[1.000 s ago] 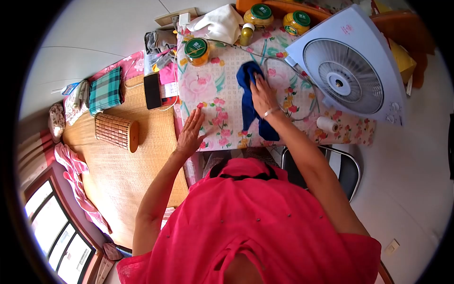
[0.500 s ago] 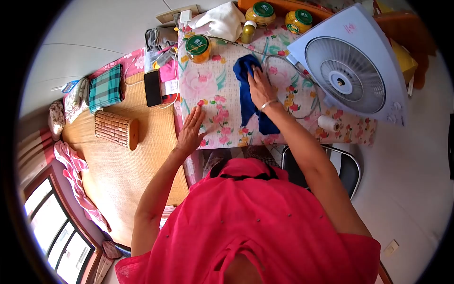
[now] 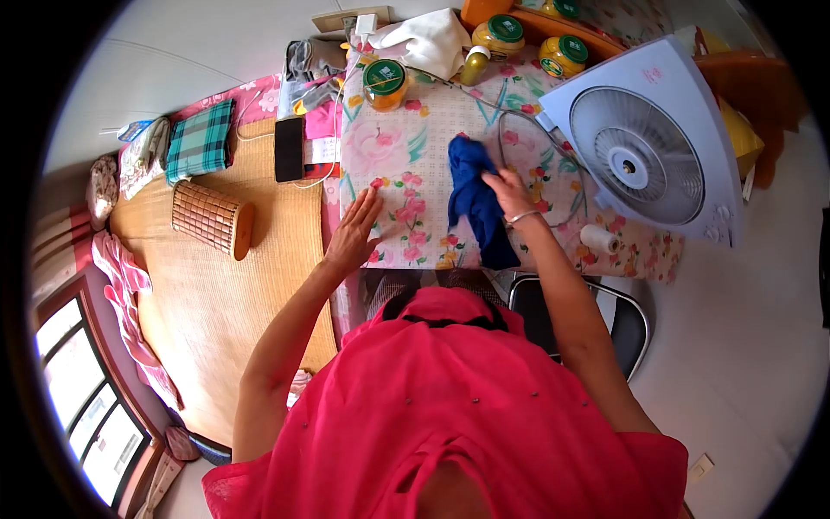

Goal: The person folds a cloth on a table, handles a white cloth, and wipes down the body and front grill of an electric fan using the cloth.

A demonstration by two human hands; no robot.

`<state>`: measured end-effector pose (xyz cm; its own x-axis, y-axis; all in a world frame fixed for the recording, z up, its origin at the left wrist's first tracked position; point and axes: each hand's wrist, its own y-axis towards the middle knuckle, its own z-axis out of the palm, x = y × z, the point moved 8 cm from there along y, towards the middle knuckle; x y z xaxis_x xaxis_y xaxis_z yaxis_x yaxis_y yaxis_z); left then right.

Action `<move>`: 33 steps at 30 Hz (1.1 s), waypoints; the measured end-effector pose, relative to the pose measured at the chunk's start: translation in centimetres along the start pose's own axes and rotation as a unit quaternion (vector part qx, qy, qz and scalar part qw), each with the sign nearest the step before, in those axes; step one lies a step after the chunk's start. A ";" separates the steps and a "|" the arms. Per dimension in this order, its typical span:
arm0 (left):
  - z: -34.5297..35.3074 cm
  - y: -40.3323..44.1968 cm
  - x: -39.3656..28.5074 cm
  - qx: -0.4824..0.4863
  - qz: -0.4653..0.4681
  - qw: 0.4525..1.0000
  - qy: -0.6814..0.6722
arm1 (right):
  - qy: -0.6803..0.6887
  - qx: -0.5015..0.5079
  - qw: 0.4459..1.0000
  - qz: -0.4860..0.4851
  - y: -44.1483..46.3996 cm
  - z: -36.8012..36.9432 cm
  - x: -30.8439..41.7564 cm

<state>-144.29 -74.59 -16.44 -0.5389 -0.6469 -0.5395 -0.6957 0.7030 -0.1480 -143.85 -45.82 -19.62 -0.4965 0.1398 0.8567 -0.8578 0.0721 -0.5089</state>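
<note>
A dark blue cloth [image 3: 474, 195] lies bunched on the flowered tablecloth [image 3: 372, 143], its lower end reaching the table's near edge. At its right side my right hand [image 3: 510, 192] grips the cloth between thumb and fingers, a bracelet at the wrist. To the left, my left hand [image 3: 354, 232] lies flat on the tablecloth near the table's left edge, fingers stretched out and holding nothing. A white spool of thread [image 3: 599, 239] lies to the right of my right hand.
A fan [image 3: 640, 156] stands at the right, its grey cable looping over the table. Lidded jars [image 3: 385, 85] and a small bottle [image 3: 475, 65] stand toward the back. Left are a black phone [image 3: 289, 150] and a woven pillow [image 3: 207, 221]; a chair [image 3: 629, 329] is below.
My right hand has moved toward me and right, from lying on the cloth to gripping its side. The cloth has shifted and bunched up. My left hand stays flat on the table.
</note>
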 end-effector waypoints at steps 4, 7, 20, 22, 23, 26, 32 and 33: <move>0.2 0.0 0.2 -0.005 -0.004 1.000 -0.006 | 0.401 0.021 0.904 0.146 -3.2 1.0 -1.2; 0.2 0.0 0.3 -0.008 -0.004 1.000 -0.010 | 0.439 0.076 0.883 0.149 -4.0 2.0 -1.6; 0.1 -0.1 0.3 -0.024 0.003 0.999 -0.025 | -0.575 -0.147 0.762 -0.258 -5.7 3.6 3.1; -0.2 0.0 0.0 -0.020 0.003 1.000 -0.024 | -0.630 -0.155 0.710 -0.273 -4.9 4.8 2.1; -0.3 0.0 0.0 -0.016 0.003 1.000 -0.023 | -0.656 -0.159 0.683 -0.278 -4.4 5.3 1.6; 0.4 -0.1 0.5 -0.009 -0.005 1.000 -0.024 | -0.677 -0.173 0.654 -0.290 -0.5 6.1 3.8; 0.0 0.0 0.2 -0.010 -0.007 1.000 -0.026 | -0.689 -0.168 0.653 -0.264 3.3 5.8 4.8; 0.0 -0.1 0.2 -0.008 -0.006 1.000 -0.024 | -0.687 -0.156 0.661 -0.258 2.6 5.7 4.4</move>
<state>-144.34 -74.76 -16.55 -0.5074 -0.6393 -0.5778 -0.7097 0.6903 -0.1406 -148.99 -50.65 -16.71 0.0161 -0.9965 0.0821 -0.9973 -0.0101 0.0729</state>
